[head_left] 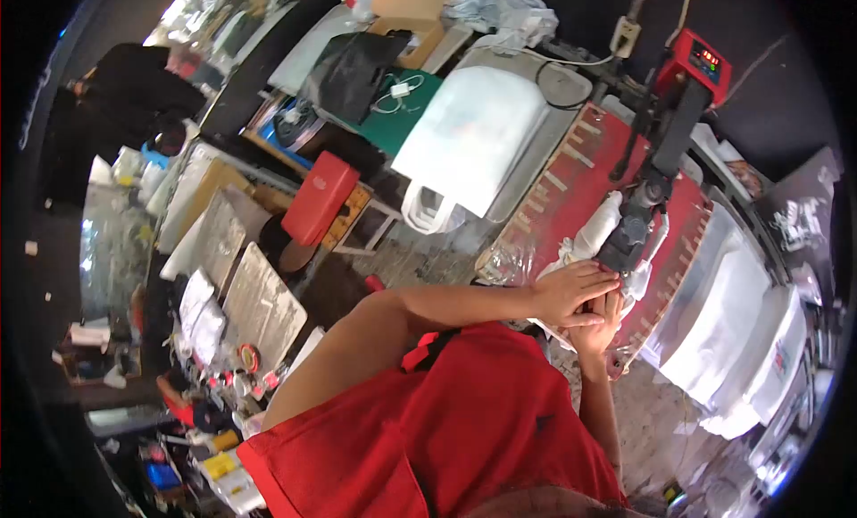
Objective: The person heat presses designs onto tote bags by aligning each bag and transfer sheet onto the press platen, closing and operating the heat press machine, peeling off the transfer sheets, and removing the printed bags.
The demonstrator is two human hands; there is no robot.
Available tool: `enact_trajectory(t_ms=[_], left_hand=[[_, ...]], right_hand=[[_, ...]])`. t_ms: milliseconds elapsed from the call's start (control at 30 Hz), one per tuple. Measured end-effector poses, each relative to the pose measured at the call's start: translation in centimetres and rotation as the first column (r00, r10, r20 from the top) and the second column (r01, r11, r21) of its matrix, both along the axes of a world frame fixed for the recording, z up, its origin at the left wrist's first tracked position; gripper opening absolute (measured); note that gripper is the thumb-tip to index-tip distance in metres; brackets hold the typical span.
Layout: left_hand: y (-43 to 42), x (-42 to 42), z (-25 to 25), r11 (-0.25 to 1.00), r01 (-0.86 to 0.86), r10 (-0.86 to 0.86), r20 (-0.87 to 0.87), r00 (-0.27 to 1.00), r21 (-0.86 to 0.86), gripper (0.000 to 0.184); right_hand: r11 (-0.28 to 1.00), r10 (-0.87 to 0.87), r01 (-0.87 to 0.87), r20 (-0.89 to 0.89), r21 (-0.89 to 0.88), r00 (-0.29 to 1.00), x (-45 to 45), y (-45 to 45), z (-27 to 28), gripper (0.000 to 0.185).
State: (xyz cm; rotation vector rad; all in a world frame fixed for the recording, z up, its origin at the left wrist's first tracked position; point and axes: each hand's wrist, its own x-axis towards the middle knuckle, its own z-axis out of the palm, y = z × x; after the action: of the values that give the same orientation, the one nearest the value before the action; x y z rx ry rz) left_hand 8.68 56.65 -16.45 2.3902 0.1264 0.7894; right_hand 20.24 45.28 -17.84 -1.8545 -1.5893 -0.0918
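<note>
My left hand (569,292) reaches in from the left, its fingers laid over my right hand (600,327). The two hands are pressed together at the near end of the dark lever handle (622,248) of a heat press. My fingers cover the handle's end, so the exact grip is partly hidden. White cloth wrapping (596,228) runs along the press beside the handle. Below it lies a worn red board (674,250) with pale marks along its edges. A red control box (694,64) with a lit display tops the press arm.
A white tote bag (478,129) lies on a grey surface to the left of the press. White bags (714,326) are stacked to its right. Further left are a red case (320,196), a green mat (397,116) and boards (259,308). A person (178,402) is at lower left.
</note>
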Motion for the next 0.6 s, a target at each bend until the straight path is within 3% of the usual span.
enact_trajectory(t_ms=[67, 167, 233, 300, 400, 500, 567, 600], left_hand=[[0.1, 0.2, 0.2, 0.998, 0.022, -0.021, 0.023, 1.0, -0.05, 0.074], [0.1, 0.5, 0.4, 0.974, 0.084, -0.076, 0.045, 0.996, -0.212, 0.067], [0.1, 0.6, 0.8, 0.984, 0.066, -0.064, 0.017, 0.998, -0.164, 0.066], [0.2, 0.8, 0.8, 0.994, 0.053, -0.052, 0.014, 0.999, -0.093, 0.065], [0.5, 0.5, 0.4, 0.994, 0.099, -0.099, -0.009, 0.995, -0.041, 0.064], [0.1, 0.9, 0.2, 0.995, 0.098, -0.099, -0.023, 0.995, -0.008, 0.06], [-0.3, 1.1, 0.6, 0.997, 0.074, -0.074, -0.051, 0.996, 0.005, 0.057], [-0.4, 1.1, 0.6, 0.997, 0.071, -0.071, -0.063, 0.996, 0.009, 0.058]], right_hand=[[1.0, -0.005, 0.005, 0.009, 0.004, 1.0, 0.1, -0.3, 0.1, 0.045], [1.0, -0.022, 0.022, 0.0, -0.008, 1.0, 0.1, -0.7, 0.3, 0.054], [0.999, -0.034, 0.035, -0.082, 0.007, 0.996, -0.2, -0.7, 2.0, 0.051], [0.997, 0.077, -0.077, -0.271, 0.009, 0.959, 0.6, -1.9, 3.6, 0.036], [0.979, -0.124, 0.176, -0.392, 0.1, 0.912, -1.7, -6.2, 8.2, 0.017], [0.867, -0.499, 0.385, -0.544, -0.317, 0.675, -2.1, -13.9, 5.2, 0.016], [0.673, -0.575, 0.126, -0.408, -0.728, 0.71, -1.3, -21.0, -2.1, 0.047], [0.506, -0.697, -0.086, -0.465, -0.858, 0.546, -2.4, -23.4, -2.5, 0.06]])
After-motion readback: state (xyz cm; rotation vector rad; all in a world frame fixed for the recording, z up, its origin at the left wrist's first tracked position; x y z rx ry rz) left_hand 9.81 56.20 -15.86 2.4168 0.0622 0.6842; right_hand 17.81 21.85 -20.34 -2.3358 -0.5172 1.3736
